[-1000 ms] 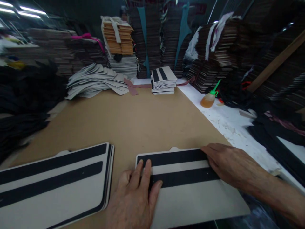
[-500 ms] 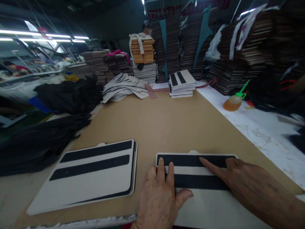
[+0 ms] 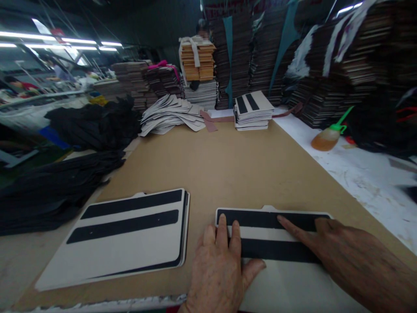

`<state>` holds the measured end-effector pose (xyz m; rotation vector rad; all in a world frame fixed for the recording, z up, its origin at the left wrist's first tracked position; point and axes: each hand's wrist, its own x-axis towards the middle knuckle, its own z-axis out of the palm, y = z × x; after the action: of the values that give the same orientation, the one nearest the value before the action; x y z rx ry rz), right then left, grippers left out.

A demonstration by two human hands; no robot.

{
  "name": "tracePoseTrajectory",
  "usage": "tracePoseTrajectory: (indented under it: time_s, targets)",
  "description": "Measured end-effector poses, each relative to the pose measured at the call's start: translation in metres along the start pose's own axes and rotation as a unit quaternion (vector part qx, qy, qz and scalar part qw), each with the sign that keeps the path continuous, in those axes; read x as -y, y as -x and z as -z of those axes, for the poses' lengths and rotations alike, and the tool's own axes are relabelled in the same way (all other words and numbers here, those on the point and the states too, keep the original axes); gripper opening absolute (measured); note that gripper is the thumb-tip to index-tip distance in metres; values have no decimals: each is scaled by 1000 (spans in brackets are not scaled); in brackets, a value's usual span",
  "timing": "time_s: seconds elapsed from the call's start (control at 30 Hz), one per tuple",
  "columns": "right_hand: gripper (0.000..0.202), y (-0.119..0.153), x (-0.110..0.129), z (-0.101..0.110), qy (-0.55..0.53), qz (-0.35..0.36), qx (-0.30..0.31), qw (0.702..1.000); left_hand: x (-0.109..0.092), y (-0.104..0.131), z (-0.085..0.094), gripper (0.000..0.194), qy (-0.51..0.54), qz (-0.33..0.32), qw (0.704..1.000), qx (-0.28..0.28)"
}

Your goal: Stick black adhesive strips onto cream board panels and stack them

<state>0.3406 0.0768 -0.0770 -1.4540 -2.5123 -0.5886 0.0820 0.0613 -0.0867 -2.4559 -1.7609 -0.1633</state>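
A pale flat panel [image 3: 280,278] with two black strips across it and a small tab on its far edge lies on the brown board before me. My left hand [image 3: 218,265] rests on the panel's left side, fingers spread, with fingertips on the far black strip [image 3: 250,217]. With its index finger stretched out, my right hand [image 3: 339,248] touches the same strip near the middle. Its other fingers are bent and partly hidden at the right end. To the left lies a small stack of similar striped panels [image 3: 130,256], its edges slightly uneven.
Brown board [image 3: 208,165] covers the table. At its far end stand a striped panel stack [image 3: 254,117] and fanned pale pieces [image 3: 169,115]. Black fabric [image 3: 58,191] lies left. A bottle of amber liquid [image 3: 325,139] stands right. Tall dark stacks [image 3: 267,56] rise behind.
The view has shifted slightly, so most things appear a little further right. Both hands keep nearly the same places on the panel.
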Motion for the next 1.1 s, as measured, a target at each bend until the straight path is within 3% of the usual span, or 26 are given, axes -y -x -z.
tracePoseTrajectory:
  time_s: [0.17, 0.3, 0.43, 0.77, 0.93, 1.1]
  targets:
    - [74, -2, 4, 8, 170, 80, 41, 981, -2, -6, 5, 84, -22, -19, 1000, 8]
    - [76, -8, 9, 10, 203, 79, 109, 970, -10, -19, 18, 93, -61, -32, 997, 47]
    - [81, -14, 11, 11, 193, 77, 151, 966, -12, -28, 24, 88, -69, -33, 995, 66]
    - [72, 0, 1, 8, 155, 56, 97, 982, 1, -20, 8, 73, -77, -53, 995, 21]
    - [61, 9, -9, 8, 132, 24, 75, 988, 7, -17, 7, 71, -88, -83, 992, -33]
    - [58, 25, -24, 1, 74, -29, 116, 990, 11, -16, 4, 69, -90, -101, 989, -53]
